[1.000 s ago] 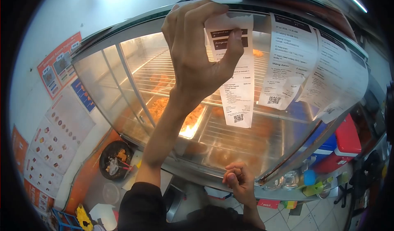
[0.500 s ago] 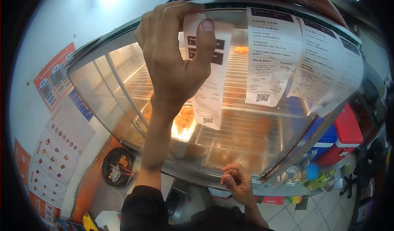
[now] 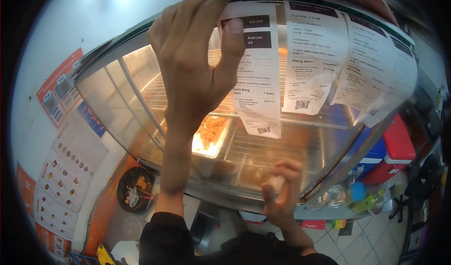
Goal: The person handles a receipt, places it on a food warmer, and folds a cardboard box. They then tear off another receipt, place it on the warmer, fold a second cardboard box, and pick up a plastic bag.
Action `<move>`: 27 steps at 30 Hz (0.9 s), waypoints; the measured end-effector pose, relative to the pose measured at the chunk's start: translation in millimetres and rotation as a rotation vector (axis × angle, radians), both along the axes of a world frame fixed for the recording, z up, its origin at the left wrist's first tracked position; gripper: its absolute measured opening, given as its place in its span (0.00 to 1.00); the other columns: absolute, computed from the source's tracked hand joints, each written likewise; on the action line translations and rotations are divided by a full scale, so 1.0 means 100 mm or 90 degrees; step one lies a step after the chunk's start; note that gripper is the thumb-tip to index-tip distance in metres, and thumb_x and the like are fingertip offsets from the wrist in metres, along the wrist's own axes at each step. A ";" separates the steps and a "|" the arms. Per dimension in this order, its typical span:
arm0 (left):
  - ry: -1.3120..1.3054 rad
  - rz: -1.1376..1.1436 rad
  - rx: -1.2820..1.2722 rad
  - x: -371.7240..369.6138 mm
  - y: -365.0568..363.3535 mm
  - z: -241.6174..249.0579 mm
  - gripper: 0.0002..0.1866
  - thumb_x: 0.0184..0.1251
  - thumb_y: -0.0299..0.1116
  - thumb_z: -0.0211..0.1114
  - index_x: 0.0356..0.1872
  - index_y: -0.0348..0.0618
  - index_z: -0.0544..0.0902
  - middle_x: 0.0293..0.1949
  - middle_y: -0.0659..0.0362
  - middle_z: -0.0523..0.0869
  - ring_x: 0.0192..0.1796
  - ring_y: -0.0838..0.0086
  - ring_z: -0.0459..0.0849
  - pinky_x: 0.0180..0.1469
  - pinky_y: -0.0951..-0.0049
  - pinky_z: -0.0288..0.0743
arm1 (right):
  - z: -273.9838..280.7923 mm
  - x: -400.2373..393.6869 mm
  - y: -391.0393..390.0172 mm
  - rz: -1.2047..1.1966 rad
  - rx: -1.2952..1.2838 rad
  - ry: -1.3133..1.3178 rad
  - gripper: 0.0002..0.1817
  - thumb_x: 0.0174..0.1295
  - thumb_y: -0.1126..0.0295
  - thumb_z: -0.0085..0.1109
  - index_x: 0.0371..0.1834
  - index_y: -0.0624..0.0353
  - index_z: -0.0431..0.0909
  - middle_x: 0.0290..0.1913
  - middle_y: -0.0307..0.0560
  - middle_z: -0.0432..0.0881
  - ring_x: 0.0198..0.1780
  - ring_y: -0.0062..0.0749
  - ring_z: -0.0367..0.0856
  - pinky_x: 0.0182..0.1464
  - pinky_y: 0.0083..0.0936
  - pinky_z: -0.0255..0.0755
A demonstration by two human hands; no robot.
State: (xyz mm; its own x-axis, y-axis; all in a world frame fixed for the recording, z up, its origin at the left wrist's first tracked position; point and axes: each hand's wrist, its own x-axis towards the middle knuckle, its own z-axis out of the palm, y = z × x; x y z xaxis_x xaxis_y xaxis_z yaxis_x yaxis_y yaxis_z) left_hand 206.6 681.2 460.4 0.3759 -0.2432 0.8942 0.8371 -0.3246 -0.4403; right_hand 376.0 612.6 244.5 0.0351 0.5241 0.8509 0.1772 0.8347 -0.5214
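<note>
My left hand (image 3: 202, 53) is at the top edge of a glass display cabinet (image 3: 202, 185), its fingers bent at the edge and its thumb pressed on a long paper receipt (image 3: 256, 95). The receipt hangs down over the glass, partly hidden by the thumb. Lower right, my right hand (image 3: 282, 189) is raised in front of the cabinet, blurred, with its fingers closed around something small and pale. More receipts (image 3: 310, 63) hang along the same edge. Behind the glass, a lit tray of fried food (image 3: 210, 133) sits beside wire racks.
A black pan (image 3: 134, 189) with food scraps is at the lower left. Posters (image 3: 61, 88) cover the left wall. At the right stand a red cooler box (image 3: 397, 145), a blue one and clear containers (image 3: 336, 197). Tiled floor shows at the lower right.
The receipt under my left hand has shifted right, and more of its print shows. My left hand has moved slightly up and left. My right hand has risen, and a pale thing shows in it.
</note>
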 end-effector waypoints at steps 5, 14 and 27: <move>-0.018 -0.070 -0.063 0.00 -0.09 0.02 0.13 0.67 0.33 0.57 0.49 0.42 0.80 0.43 0.58 0.85 0.47 0.69 0.80 0.57 0.66 0.64 | 0.39 0.00 0.23 0.004 0.092 0.096 0.23 0.65 0.63 0.60 0.55 0.67 0.67 0.56 0.59 0.69 0.58 0.44 0.69 0.60 0.37 0.63; 0.013 0.004 -0.055 -0.03 -0.07 0.03 0.13 0.69 0.34 0.56 0.48 0.41 0.80 0.44 0.57 0.82 0.46 0.66 0.79 0.56 0.66 0.63 | 0.60 -0.34 0.32 0.152 -0.040 0.152 0.21 0.64 0.71 0.61 0.57 0.67 0.70 0.48 0.52 0.79 0.48 0.30 0.81 0.50 0.26 0.73; -0.041 -0.128 -0.002 0.01 0.12 -0.02 0.11 0.67 0.31 0.59 0.45 0.37 0.82 0.42 0.54 0.80 0.41 0.68 0.82 0.47 0.69 0.73 | 0.91 -0.37 0.42 0.017 0.130 0.139 0.05 0.61 0.76 0.62 0.38 0.65 0.81 0.26 0.45 0.82 0.25 0.25 0.81 0.28 0.20 0.72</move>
State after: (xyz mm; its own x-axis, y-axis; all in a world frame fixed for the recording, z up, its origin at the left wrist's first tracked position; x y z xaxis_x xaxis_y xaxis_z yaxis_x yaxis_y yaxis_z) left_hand 208.0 693.0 458.0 0.2617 -0.3049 0.9157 0.7819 -0.4892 -0.3864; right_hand 338.9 654.7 335.5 0.2167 0.3456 0.9130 0.0556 0.9294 -0.3649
